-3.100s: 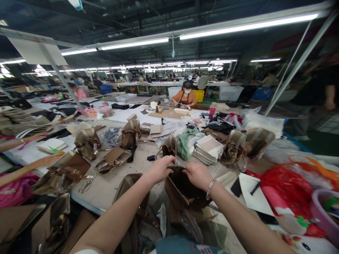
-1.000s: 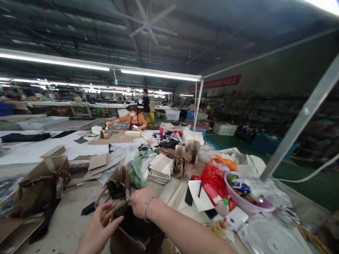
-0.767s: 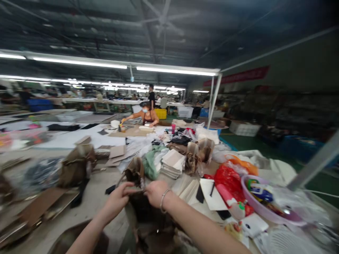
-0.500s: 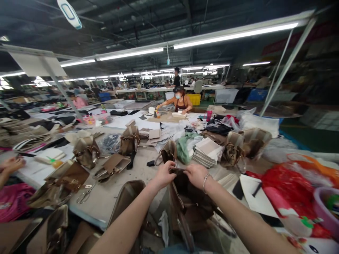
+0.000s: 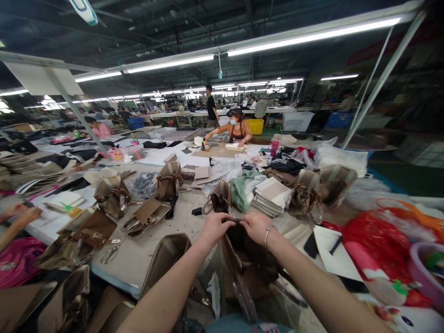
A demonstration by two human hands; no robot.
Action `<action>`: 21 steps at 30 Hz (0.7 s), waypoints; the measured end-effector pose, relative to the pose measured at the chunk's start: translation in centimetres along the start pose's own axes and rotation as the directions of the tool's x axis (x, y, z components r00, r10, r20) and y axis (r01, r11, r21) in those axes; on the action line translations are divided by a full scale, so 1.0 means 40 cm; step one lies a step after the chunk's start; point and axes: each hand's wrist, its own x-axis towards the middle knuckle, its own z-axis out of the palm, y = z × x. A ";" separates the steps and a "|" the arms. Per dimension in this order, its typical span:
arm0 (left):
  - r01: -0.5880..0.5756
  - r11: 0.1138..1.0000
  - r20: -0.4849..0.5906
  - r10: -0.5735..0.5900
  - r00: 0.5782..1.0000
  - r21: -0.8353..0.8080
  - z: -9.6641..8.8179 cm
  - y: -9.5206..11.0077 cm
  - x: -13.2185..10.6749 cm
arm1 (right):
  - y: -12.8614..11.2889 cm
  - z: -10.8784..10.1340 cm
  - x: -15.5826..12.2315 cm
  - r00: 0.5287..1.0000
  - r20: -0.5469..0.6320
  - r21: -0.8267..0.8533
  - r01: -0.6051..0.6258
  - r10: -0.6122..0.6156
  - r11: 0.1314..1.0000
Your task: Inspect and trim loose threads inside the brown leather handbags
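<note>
A brown handbag (image 5: 255,280) stands open in front of me, its dark inside facing up. My left hand (image 5: 218,227) pinches the far rim of the bag between thumb and fingers. Close beside it, my right hand (image 5: 256,227), with a bracelet at the wrist, grips the same rim. Only a short stretch of the edge shows between the two hands. A clear-wrapped strap hangs down the bag's left side. Another open brown bag (image 5: 166,252) sits left of my left forearm, and a smaller brown bag (image 5: 221,196) stands just beyond my hands.
Scissors (image 5: 111,252) lie at the left on the worktable (image 5: 138,273). Several brown bags stand around. Stacked beige panels (image 5: 268,196), red plastic (image 5: 373,236) and a purple basin (image 5: 425,273) lie to the right. A co-worker's hands (image 5: 22,213) show at far left; another person (image 5: 237,129) sits opposite.
Both my hands stay on the bag's rim, with the edge between them now flatter. A person walking in the background has moved left. The co-worker's hands at far left have come further into view.
</note>
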 end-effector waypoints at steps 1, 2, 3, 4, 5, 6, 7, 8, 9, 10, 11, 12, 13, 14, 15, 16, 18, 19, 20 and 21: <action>0.001 1.000 0.000 -0.001 1.000 0.000 0.001 0.000 0.000 | -0.001 -0.003 -0.001 1.000 0.006 0.000 -0.003 0.003 1.000; -0.003 1.000 0.000 0.003 1.000 0.002 0.002 -0.001 0.001 | -0.002 -0.006 -0.001 1.000 0.014 -0.001 -0.008 0.008 1.000; -0.011 1.000 0.001 0.011 1.000 0.006 0.004 -0.002 0.002 | -0.004 -0.009 -0.001 1.000 0.024 -0.001 -0.014 0.014 1.000; -0.023 1.000 0.005 0.023 1.000 0.014 0.005 -0.005 0.003 | -0.005 -0.011 -0.002 0.999 0.033 -0.002 -0.021 0.021 1.000; -0.038 0.999 0.011 0.038 0.999 0.027 0.006 -0.008 0.004 | -0.005 -0.013 -0.002 0.999 0.043 -0.002 -0.026 0.026 1.000; -0.055 0.997 0.019 0.054 0.998 0.045 0.006 -0.011 0.006 | -0.005 -0.014 -0.003 0.998 0.050 -0.003 -0.029 0.029 1.000; -0.075 0.995 0.035 0.072 0.997 0.062 0.005 -0.014 0.007 | -0.005 -0.014 -0.003 0.998 0.054 -0.003 -0.029 0.029 1.000; -0.098 0.992 0.060 0.094 0.994 0.075 0.002 -0.016 0.008 | -0.003 -0.013 -0.003 0.998 0.054 -0.003 -0.028 0.028 1.000; -0.124 0.989 0.090 0.116 0.989 0.079 -0.002 -0.019 0.010 | -0.002 -0.012 -0.003 0.998 0.052 -0.003 -0.027 0.027 1.000; -0.145 0.986 0.121 0.135 0.983 0.078 -0.007 -0.020 0.011 | -0.001 -0.011 -0.003 0.998 0.052 -0.003 -0.028 0.028 1.000; -0.159 0.984 0.147 0.147 0.978 0.076 -0.013 -0.021 0.012 | 0.000 -0.009 -0.002 0.998 0.054 -0.003 -0.031 0.031 1.000; -0.166 0.983 0.166 0.151 0.974 0.078 -0.019 -0.021 0.013 | 0.001 -0.008 -0.001 0.998 0.055 -0.004 -0.035 0.035 0.999; -0.170 0.981 0.181 0.152 0.972 0.089 -0.024 -0.021 0.015 | 0.001 -0.007 0.000 0.998 0.060 -0.005 -0.036 0.036 0.999; -0.173 0.978 0.191 0.150 0.970 0.112 -0.028 -0.019 0.016 | 0.001 -0.007 0.001 0.997 0.063 -0.006 -0.033 0.034 0.999; -0.179 0.974 0.203 0.149 0.968 0.142 -0.030 -0.017 0.018 | 0.000 -0.008 0.001 0.997 0.067 -0.005 -0.026 0.026 1.000; -0.189 0.967 0.217 0.150 0.965 0.173 -0.031 -0.014 0.020 | 0.000 -0.009 0.001 0.998 0.067 -0.004 -0.017 0.017 1.000; -0.200 0.952 0.225 0.147 0.963 0.231 -0.025 -0.010 0.023 | 0.000 -0.012 -0.001 0.998 0.067 -0.004 0.002 -0.001 1.000; -0.197 0.947 0.217 0.143 0.966 0.253 -0.020 -0.009 0.024 | 0.000 -0.013 -0.003 0.998 0.063 -0.007 0.008 -0.007 1.000; -0.193 0.944 0.204 0.140 0.969 0.268 -0.014 -0.008 0.024 | 0.000 -0.015 -0.005 0.998 0.055 -0.010 0.014 -0.013 1.000; -0.193 0.942 0.191 0.143 0.971 0.276 -0.008 -0.009 0.025 | 0.000 -0.015 -0.008 0.999 0.045 -0.013 0.020 -0.020 1.000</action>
